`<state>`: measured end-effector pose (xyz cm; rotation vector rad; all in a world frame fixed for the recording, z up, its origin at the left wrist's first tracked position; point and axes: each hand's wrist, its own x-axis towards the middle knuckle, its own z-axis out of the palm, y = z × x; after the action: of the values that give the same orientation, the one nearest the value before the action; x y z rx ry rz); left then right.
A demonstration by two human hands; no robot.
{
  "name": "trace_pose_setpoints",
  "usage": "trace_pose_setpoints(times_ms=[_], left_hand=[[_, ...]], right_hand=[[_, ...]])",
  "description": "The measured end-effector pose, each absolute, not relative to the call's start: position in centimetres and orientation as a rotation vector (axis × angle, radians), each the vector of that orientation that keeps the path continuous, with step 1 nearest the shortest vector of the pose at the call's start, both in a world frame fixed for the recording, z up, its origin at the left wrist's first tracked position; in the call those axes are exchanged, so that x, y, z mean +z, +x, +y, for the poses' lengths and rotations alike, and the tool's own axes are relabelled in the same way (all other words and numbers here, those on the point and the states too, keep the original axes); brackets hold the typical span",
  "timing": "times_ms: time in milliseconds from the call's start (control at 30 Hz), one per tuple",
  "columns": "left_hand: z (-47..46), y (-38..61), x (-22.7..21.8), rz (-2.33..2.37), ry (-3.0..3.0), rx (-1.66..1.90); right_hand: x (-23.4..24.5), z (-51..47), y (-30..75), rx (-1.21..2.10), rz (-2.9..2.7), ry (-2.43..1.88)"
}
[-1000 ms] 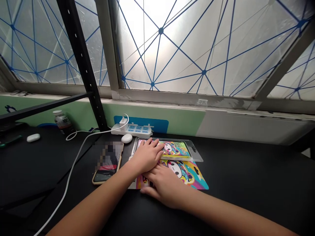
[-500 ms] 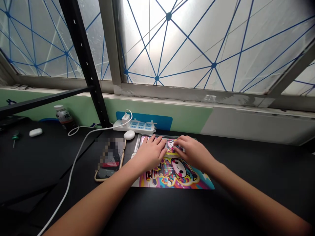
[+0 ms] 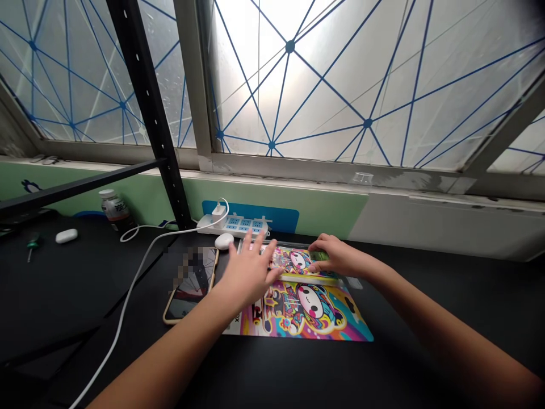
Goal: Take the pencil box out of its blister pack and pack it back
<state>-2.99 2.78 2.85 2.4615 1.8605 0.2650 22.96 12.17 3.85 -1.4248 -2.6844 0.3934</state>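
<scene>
A flat case with a bright cartoon print [image 3: 293, 261] lies on the far part of a larger sheet in the same print [image 3: 306, 309]. Clear plastic [image 3: 354, 282] pokes out at its right end. My left hand [image 3: 251, 270] is open over the left end of the case, fingers spread and slightly blurred; whether it touches is unclear. My right hand [image 3: 336, 255] curls over the right end, fingers at the far edge and thumb on the printed top. A greenish patch shows between thumb and fingers.
Left of the sheet lies a phone [image 3: 193, 284], with a white earbud case [image 3: 224, 241] behind it. A power strip [image 3: 238, 224] with a white cable [image 3: 140, 267] sits by the wall. A bottle [image 3: 116, 210] and a black rack post [image 3: 157, 113] stand left.
My left hand has lifted slightly and moved left, its fingers spreading wider. My right hand has shifted right along the case, baring more of the print. The camera view has tilted up slightly.
</scene>
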Motion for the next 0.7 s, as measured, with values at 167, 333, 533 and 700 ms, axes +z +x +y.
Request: trace_pose_setpoints(times_ms=[167, 333, 533, 700], left_hand=[[2.3, -6.1, 2.9, 1.946, 2.198, 0.21], [2.2, -6.1, 2.6, 1.965, 2.267, 0.212], [1.8, -3.4, 2.0, 1.841, 2.542, 0.335], [2.0, -3.4, 1.4, 1.842, 2.533, 0.271]], right_hand=[[3.5, 12.5, 23.2, 0.446, -2.668, -1.452], [3.7, 12.6, 23.1, 0.492, -2.668, -1.454], [4.2, 12.4, 22.8, 0.519, -2.653, -1.478], [4.1, 12.4, 22.8, 0.514, -2.638, -1.471]])
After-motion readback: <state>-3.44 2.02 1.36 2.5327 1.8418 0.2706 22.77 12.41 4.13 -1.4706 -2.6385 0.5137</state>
